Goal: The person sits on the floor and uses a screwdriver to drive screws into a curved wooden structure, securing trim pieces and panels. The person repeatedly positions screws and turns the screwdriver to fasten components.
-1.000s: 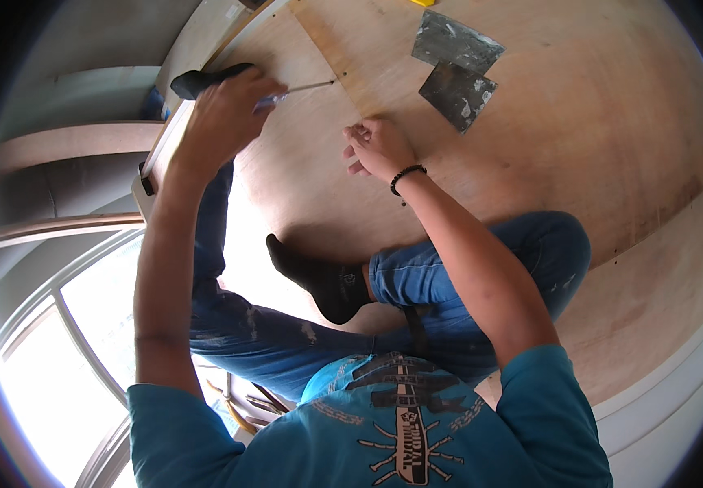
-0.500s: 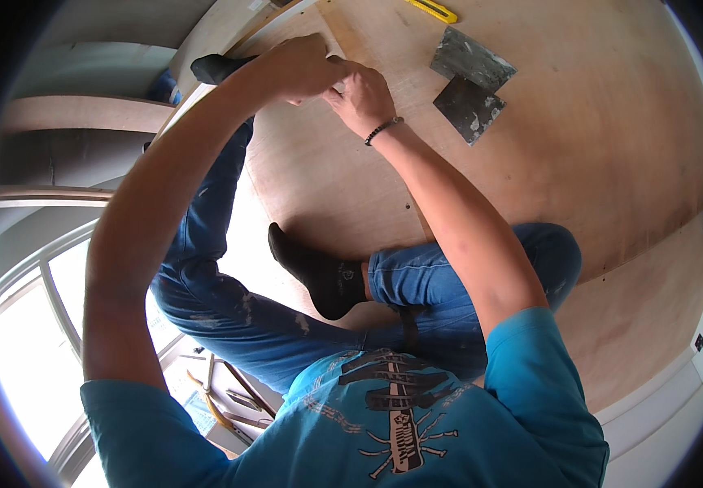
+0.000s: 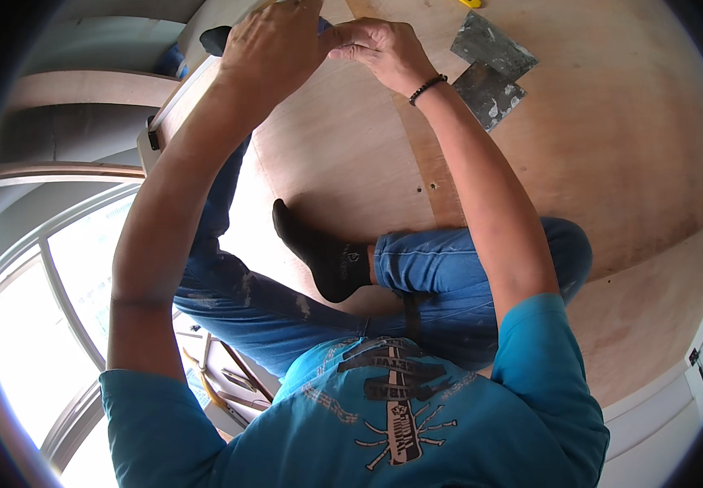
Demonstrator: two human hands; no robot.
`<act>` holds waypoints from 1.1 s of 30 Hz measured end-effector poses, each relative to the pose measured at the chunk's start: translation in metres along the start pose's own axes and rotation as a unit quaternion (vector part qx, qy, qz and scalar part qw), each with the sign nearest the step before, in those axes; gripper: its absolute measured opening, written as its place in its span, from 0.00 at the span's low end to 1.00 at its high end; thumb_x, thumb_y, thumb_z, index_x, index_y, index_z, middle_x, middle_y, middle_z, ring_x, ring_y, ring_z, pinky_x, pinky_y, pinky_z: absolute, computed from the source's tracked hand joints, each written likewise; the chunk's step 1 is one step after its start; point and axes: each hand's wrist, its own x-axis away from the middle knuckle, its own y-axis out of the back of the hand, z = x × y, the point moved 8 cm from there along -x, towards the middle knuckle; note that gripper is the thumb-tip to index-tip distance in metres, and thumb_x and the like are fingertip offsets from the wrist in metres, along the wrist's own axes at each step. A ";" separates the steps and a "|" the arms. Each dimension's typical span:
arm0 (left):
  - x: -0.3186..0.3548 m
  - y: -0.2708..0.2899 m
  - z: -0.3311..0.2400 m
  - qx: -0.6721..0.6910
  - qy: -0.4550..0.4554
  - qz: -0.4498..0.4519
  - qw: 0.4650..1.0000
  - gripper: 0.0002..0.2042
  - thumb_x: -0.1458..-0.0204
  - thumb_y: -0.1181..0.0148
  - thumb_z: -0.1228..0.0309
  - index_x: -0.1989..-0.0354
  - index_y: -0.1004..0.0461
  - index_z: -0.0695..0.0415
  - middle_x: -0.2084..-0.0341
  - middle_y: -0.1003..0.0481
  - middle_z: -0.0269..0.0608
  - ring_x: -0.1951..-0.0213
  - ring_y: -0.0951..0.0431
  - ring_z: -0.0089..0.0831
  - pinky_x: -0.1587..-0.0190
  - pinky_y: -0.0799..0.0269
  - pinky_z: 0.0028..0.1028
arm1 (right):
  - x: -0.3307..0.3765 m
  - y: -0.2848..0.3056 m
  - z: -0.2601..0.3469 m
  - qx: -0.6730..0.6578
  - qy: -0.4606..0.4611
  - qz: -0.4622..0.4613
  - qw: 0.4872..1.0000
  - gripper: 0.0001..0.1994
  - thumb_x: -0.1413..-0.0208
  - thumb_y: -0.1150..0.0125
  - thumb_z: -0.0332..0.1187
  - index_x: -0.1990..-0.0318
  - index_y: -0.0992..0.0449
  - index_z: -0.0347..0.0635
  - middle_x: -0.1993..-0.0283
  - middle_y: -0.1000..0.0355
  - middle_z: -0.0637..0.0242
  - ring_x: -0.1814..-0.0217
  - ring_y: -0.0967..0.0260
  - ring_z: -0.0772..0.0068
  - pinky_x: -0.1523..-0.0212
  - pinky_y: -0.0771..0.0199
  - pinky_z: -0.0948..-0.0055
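Observation:
Both my hands are raised close together at the top of the view, above the wooden board. My left hand [image 3: 274, 50] shows its back, with the fingers curled away and partly cut off by the upper edge. Whatever it holds is hidden. My right hand [image 3: 388, 54], with a dark bead bracelet [image 3: 427, 89] at the wrist, has thumb and fingers pinched together beside it. A small blue patch [image 3: 324, 25] shows between the hands; its kind is unclear. Two flat grey metal scraper blades [image 3: 498, 47] with white smears lie overlapping to the right of my right hand.
I sit on the pale wooden board [image 3: 636, 138], legs bent, one black-socked foot [image 3: 327, 260] in front of me. A yellow cutter [image 3: 471, 3] lies at the top edge. Curved shelf edges [image 3: 91, 88] and a bright window [image 3: 50, 301] are at left. Pliers [image 3: 209, 382] lie lower left.
Both hands have moved up and away from me, the right one also to the right. The view has shifted, so the blades and cutter sit higher and further right.

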 end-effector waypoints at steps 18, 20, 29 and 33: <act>0.001 -0.020 0.020 0.035 0.008 0.071 0.997 0.14 0.38 0.36 0.64 0.45 0.22 0.49 0.63 0.19 0.45 0.63 0.14 0.42 0.65 0.17 0.39 | -0.008 0.007 0.015 0.108 0.104 -0.054 0.987 0.18 0.45 0.25 0.42 0.50 0.15 0.45 0.55 0.16 0.61 0.51 0.18 0.65 0.47 0.20 0.66; -0.003 -0.028 0.023 -0.086 0.046 0.163 0.982 0.15 0.39 0.36 0.68 0.44 0.22 0.50 0.59 0.19 0.44 0.62 0.15 0.41 0.65 0.17 0.38 | -0.011 0.002 0.010 0.069 0.073 -0.015 0.995 0.19 0.44 0.26 0.42 0.48 0.16 0.46 0.53 0.16 0.60 0.50 0.19 0.64 0.45 0.21 0.65; -0.001 -0.013 0.007 0.060 -0.023 0.089 0.994 0.22 0.41 0.37 0.73 0.37 0.27 0.46 0.50 0.21 0.35 0.59 0.15 0.41 0.61 0.13 0.41 | -0.013 0.006 0.009 0.066 0.106 0.003 0.992 0.17 0.41 0.29 0.37 0.45 0.18 0.47 0.53 0.17 0.66 0.48 0.20 0.64 0.43 0.22 0.66; -0.004 -0.010 -0.005 -0.147 -0.086 0.079 0.982 0.18 0.38 0.40 0.74 0.40 0.24 0.48 0.49 0.22 0.33 0.59 0.15 0.40 0.61 0.13 0.41 | -0.007 0.003 0.024 0.061 0.071 0.007 0.996 0.18 0.41 0.29 0.39 0.44 0.20 0.48 0.52 0.18 0.66 0.47 0.21 0.62 0.44 0.22 0.64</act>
